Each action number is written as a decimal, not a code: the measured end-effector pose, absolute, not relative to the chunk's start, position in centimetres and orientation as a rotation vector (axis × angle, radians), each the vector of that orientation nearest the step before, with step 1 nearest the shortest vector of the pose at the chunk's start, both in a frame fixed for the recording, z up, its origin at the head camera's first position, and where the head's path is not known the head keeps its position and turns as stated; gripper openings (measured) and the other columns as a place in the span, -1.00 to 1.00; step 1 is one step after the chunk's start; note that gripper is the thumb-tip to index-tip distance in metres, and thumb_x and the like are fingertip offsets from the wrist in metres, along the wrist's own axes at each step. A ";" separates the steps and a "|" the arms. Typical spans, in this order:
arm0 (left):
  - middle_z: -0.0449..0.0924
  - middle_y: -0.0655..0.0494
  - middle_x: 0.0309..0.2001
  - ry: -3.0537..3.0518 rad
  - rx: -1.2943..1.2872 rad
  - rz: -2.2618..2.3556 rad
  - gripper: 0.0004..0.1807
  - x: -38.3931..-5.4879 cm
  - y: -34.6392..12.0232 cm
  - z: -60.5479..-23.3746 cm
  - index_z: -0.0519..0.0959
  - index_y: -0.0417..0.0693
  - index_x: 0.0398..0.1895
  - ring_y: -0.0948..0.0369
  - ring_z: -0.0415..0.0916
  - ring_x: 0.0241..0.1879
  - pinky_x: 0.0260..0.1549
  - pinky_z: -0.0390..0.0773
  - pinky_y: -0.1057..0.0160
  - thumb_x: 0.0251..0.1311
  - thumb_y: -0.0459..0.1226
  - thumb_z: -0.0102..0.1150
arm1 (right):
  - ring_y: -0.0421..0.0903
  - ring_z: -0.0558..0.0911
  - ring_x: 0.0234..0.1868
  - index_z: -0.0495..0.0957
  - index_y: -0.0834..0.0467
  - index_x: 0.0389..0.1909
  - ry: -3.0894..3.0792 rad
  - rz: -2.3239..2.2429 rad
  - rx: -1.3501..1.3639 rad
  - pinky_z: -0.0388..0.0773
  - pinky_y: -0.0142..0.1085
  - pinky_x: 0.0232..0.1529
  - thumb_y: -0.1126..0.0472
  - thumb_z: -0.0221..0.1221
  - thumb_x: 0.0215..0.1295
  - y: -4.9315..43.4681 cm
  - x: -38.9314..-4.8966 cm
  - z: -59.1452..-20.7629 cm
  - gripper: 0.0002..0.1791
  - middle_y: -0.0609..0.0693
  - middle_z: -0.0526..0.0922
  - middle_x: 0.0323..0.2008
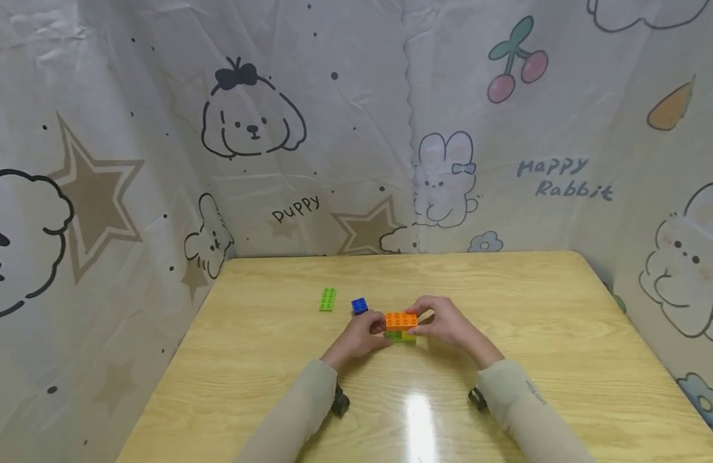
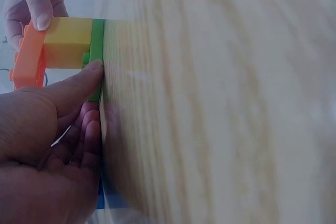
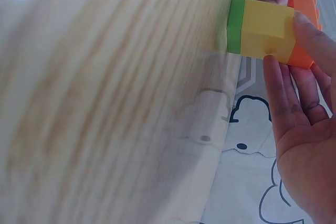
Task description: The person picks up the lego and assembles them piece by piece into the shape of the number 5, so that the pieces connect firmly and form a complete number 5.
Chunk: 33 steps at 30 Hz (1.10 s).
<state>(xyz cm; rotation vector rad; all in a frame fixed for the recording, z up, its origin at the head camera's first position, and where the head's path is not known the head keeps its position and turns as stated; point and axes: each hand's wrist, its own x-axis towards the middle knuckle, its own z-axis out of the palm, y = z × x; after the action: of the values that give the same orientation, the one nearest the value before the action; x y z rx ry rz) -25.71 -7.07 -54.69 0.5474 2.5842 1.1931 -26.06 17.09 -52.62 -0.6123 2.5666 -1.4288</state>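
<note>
Left hand, right hand grip brick stack | table edges well apart

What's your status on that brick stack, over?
Left hand pinching green base plate. Right hand gripping orange brick, atop yellow brick on that plate. Blue brick just beyond left hand, nothing seen blocking.

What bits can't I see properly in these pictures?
Yellow brick: in every view, its top is covered by the orange brick.
Green base: in every view, its underside faces the table.
Blue brick: left wrist view, mostly hidden by the left hand.
Right hand: left wrist view, cut off by the top edge.
Sleeve mark: head view, too small and blurred.
</note>
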 end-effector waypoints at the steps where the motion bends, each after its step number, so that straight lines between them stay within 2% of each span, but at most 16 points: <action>1: 0.57 0.08 -0.13 2.583 0.552 1.196 -0.71 -25.7 -7.1 -54.7 0.65 -0.09 -0.05 0.22 0.45 -0.15 -0.06 0.54 0.22 0.20 -0.28 0.50 | 0.07 0.69 -0.01 0.71 0.20 -0.05 2.566 -1.429 -0.613 0.76 -0.30 -0.10 0.41 0.51 0.09 17.1 -26.0 -52.5 -0.63 0.08 0.69 -0.06; 23: 0.62 0.04 -0.06 2.569 0.581 1.281 -0.67 -25.9 -7.9 -54.4 0.63 -0.10 0.00 0.22 0.57 -0.13 -0.05 0.64 0.23 0.20 -0.30 0.48 | 0.03 0.66 0.00 0.71 0.18 -0.05 2.567 -1.411 -0.610 0.76 -0.33 -0.12 0.38 0.50 0.12 17.1 -25.9 -52.3 -0.64 0.06 0.69 -0.07; 28: 0.61 0.06 0.03 2.560 0.539 1.312 -0.70 -25.9 -8.0 -53.3 0.63 -0.02 0.08 0.22 0.58 -0.08 0.01 0.65 0.20 0.32 -0.30 0.38 | 0.00 0.66 -0.01 0.71 0.17 -0.06 2.570 -1.408 -0.611 0.76 -0.33 -0.11 0.37 0.50 0.13 17.2 -25.9 -52.3 -0.66 0.05 0.69 -0.07; 33: 0.60 -0.04 0.08 2.571 0.579 1.394 -0.62 -26.4 -8.3 -52.5 0.59 -0.07 0.20 0.12 0.57 0.00 0.12 0.62 0.09 0.34 -0.35 0.34 | -0.02 0.65 -0.01 0.72 0.15 -0.06 2.582 -1.408 -0.591 0.76 -0.30 -0.10 0.35 0.51 0.12 17.2 -26.0 -52.4 -0.66 0.03 0.70 -0.07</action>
<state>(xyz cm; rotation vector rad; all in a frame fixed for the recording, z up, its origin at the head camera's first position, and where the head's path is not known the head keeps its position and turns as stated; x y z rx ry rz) -26.40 -8.31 -52.49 0.5790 2.5706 1.3945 -25.95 17.17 -52.36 -0.5910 2.5816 -1.4081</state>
